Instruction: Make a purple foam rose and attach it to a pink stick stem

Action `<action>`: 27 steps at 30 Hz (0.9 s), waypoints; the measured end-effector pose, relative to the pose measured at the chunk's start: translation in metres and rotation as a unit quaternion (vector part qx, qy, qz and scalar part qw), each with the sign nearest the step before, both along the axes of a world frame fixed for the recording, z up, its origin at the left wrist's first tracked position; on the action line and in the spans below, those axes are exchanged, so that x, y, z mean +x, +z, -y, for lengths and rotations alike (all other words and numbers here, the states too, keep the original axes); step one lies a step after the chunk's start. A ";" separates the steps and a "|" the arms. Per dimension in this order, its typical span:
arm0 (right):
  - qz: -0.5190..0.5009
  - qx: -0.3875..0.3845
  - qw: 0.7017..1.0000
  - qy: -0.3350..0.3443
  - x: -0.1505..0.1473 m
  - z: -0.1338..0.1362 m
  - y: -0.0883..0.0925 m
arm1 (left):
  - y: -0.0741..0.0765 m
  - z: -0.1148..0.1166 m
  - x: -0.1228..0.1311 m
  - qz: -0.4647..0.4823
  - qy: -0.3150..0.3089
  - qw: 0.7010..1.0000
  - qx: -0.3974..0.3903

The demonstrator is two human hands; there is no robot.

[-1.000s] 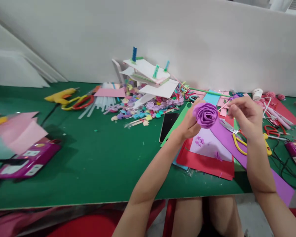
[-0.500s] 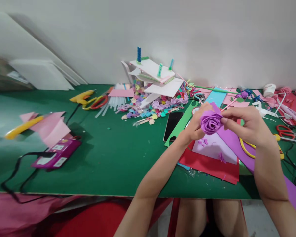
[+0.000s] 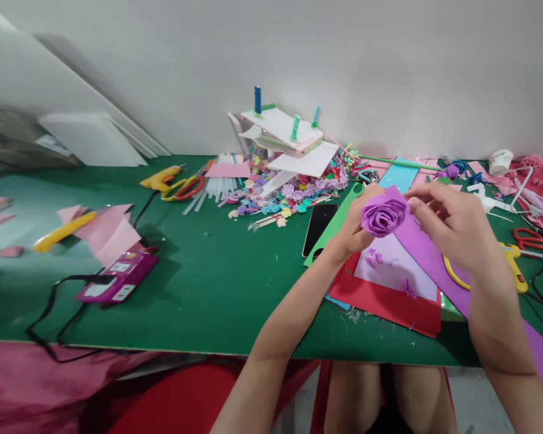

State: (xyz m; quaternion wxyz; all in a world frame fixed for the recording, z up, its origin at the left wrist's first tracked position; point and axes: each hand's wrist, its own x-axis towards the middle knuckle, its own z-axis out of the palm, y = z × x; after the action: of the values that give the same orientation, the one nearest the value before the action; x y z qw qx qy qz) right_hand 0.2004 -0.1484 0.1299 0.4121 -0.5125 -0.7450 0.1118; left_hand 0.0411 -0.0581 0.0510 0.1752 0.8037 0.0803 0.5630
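Observation:
A purple paper rose with rolled, layered petals faces me above the red and lilac sheets. My left hand is closed around its base, and the part inside the grip is hidden. At the flower's right edge, my right hand has thumb and index finger in a pinch at an outer petal; its other fingers are curled loosely. Below lie a lilac sheet with small purple scraps, a red sheet and a long purple strip.
A yellow glue gun and red-handled scissors lie right of my right hand. A phone rests beside a green strip. Small foam flowers pile up at the back. A purple power strip with cords lies left.
The flower and my left hand have shifted slightly left and up. My right thumb has moved from the rose's front side up to its upper right edge. The view has turned slightly left.

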 end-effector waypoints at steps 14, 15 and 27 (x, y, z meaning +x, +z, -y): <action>0.041 0.021 0.999 0.002 -0.005 0.013 0.004 | 0.006 0.004 0.001 -0.014 0.027 0.999 0.038; 0.045 0.014 0.999 -0.002 -0.005 0.013 0.004 | 0.006 0.004 0.001 -0.018 0.033 0.998 0.046; 0.061 0.011 0.998 0.000 -0.009 0.011 0.001 | 0.006 0.004 0.002 -0.012 0.034 0.997 0.073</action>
State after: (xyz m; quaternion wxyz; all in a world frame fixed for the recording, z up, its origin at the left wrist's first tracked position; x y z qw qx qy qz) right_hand 0.1915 -0.1591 0.1306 0.3715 -0.5137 -0.7700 0.0719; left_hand 0.0431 -0.0623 0.0575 0.0955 0.8179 0.0684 0.5632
